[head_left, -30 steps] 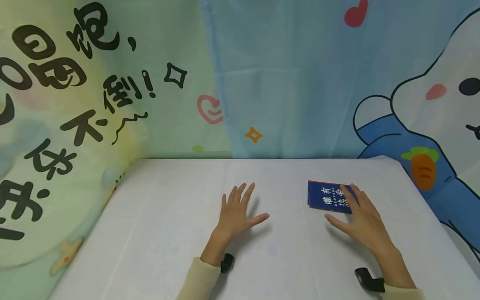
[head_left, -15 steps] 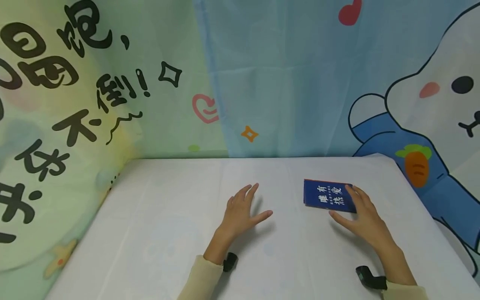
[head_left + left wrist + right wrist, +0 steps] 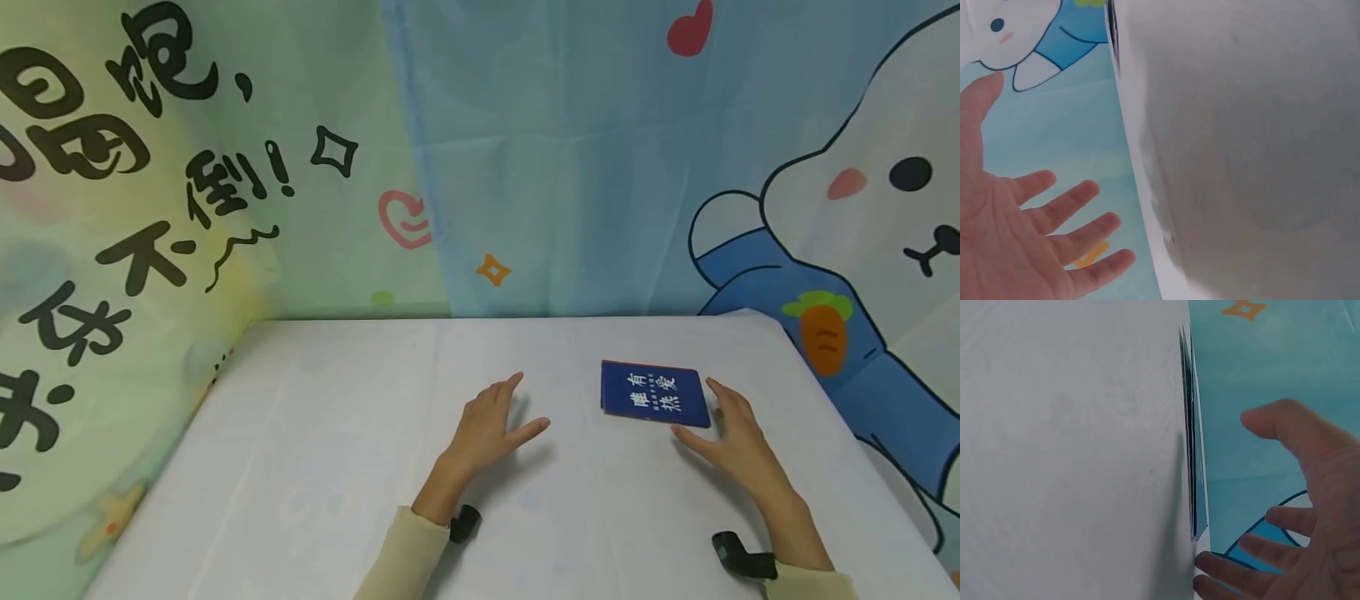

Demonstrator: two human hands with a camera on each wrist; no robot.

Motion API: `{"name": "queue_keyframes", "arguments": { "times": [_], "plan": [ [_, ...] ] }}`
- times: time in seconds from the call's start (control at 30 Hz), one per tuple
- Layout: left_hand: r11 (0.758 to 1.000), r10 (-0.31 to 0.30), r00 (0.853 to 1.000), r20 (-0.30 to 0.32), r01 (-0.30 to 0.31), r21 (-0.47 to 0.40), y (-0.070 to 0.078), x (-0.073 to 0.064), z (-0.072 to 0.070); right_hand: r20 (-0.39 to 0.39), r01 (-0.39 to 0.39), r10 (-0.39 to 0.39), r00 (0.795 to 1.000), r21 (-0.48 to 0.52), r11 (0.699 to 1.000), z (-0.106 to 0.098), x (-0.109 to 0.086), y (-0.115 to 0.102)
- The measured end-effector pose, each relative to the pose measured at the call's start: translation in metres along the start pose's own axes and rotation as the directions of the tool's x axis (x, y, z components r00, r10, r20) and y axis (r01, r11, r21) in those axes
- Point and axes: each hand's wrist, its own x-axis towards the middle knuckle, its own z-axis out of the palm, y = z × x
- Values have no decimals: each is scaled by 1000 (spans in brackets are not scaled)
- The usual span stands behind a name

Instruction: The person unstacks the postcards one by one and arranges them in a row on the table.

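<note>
A thin dark blue booklet [image 3: 654,393] with white Chinese characters lies flat at the back right of the white table, its reddish far edge showing. Seen edge-on in the right wrist view, the booklet [image 3: 1195,450] has slightly parted layers. My right hand [image 3: 738,442] hovers at its right end, fingers bent loosely and thumb spread, holding nothing. Left of the booklet, my left hand [image 3: 483,429] is held over the table with thumb apart and nothing in it. Spread fingers of the left hand [image 3: 1016,237] fill the lower left of its wrist view.
The table [image 3: 337,467] is covered with a white cloth. Behind it hangs a printed curtain [image 3: 570,167] with a cartoon rabbit and large black characters. Black wrist cameras [image 3: 742,557] sit at both cuffs.
The head view has turned slightly right. My right hand has drawn right from over the booklet's end, uncovering its whole cover. The left hand has shifted a little right, its fingers closer together.
</note>
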Motion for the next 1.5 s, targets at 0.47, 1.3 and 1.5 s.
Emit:
{"name": "queue_keyframes", "arguments": {
  "times": [0.47,1.3,1.5],
  "plan": [
    [994,-7,996,87,16,-108,5,7,8,-5,-30,30,1000,81,996,-3,6,8],
    [965,85,989,123,-50,-258,18,16,26,91,28,-47,995,204,978,-13,20,30],
    [966,102,983,151,-62,-251,20,21,35,115,8,-36,993,239,971,-9,23,33]
  ]
}}
